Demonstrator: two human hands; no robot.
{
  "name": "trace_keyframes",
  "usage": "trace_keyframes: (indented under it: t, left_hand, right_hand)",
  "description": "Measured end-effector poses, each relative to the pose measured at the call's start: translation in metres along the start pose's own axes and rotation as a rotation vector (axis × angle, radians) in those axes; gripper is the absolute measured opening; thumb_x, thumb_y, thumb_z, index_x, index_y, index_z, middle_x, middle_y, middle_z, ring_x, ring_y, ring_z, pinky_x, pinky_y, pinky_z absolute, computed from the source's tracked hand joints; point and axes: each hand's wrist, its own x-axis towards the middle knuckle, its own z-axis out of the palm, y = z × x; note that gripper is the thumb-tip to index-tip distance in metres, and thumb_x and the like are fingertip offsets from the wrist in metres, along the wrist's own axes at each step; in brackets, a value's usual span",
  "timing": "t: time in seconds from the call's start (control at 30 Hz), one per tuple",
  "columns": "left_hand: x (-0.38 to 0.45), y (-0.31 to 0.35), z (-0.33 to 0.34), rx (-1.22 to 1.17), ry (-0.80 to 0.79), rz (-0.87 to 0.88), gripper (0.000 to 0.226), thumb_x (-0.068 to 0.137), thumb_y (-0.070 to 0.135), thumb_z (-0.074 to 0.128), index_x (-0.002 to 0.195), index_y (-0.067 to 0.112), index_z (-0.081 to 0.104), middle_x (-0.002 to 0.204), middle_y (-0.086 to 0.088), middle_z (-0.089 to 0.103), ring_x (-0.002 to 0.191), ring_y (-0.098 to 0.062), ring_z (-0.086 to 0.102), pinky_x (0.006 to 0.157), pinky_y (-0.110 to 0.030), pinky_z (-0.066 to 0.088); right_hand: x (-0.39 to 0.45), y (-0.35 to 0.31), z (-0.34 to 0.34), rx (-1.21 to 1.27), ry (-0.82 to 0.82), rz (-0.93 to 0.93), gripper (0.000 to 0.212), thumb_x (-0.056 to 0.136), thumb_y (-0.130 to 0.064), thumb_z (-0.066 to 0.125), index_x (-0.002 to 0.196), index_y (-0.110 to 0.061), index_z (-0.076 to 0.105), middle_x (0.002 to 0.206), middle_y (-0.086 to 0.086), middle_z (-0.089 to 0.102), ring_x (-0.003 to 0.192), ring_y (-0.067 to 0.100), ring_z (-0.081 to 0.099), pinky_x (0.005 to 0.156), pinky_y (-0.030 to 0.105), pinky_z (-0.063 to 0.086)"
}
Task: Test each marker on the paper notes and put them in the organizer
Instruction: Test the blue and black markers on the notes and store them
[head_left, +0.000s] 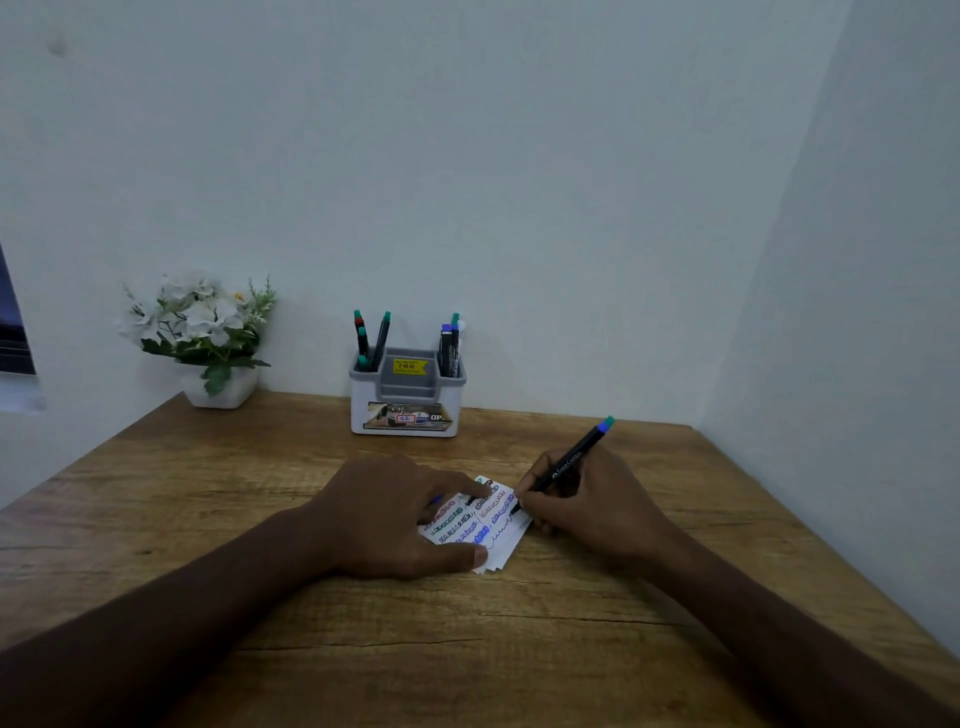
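A small stack of white paper notes (485, 530) lies on the wooden table, covered in several coloured scribbles. My left hand (395, 514) lies flat on the notes, fingers spread, pinning their left side. My right hand (587, 504) grips a black marker (569, 465) with a blue and green end; its tip touches the right edge of the notes. The grey and white organizer (405, 400) stands at the back against the wall, with several markers upright in its left and right compartments.
A white pot of white flowers (208, 332) stands at the back left of the table (260, 519). Walls close off the back and the right side. A dark window edge (13, 322) shows at far left.
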Motion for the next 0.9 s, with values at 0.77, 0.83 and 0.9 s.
trace_keyframes:
  t: [0.77,0.83,0.9]
  left_hand:
    - [0.001,0.005,-0.001,-0.403,0.214,-0.239,0.062,0.098,0.047,0.066,0.149,0.034,0.034,0.117,0.0,0.071,0.067,0.01,0.058,0.061,-0.013,0.038]
    - [0.002,0.008,-0.001,-0.471,0.207,-0.246,0.046,0.107,0.031,0.054,0.149,0.027,0.037,0.137,0.0,0.064,0.09,0.01,0.058,0.071,-0.01,0.042]
    - [0.001,0.007,0.001,-0.495,0.162,-0.21,0.038,0.112,0.023,0.043,0.15,0.025,0.038,0.14,0.005,0.056,0.108,0.009,0.053,0.081,-0.006,0.042]
  right_hand:
    - [-0.001,0.0,-0.016,0.645,0.187,0.027,0.012,0.091,0.003,0.078,0.102,0.0,0.074,0.085,0.014,0.082,0.077,0.021,0.079,0.071,0.027,0.065]
    - [0.0,-0.001,-0.011,0.779,0.15,0.054,0.011,0.094,0.009,0.072,0.104,0.007,0.072,0.088,0.017,0.081,0.078,0.023,0.079,0.071,0.028,0.066]
    - [-0.001,-0.005,-0.007,0.882,0.126,0.079,0.013,0.098,0.012,0.06,0.103,0.011,0.072,0.09,0.02,0.081,0.078,0.023,0.08,0.07,0.027,0.066]
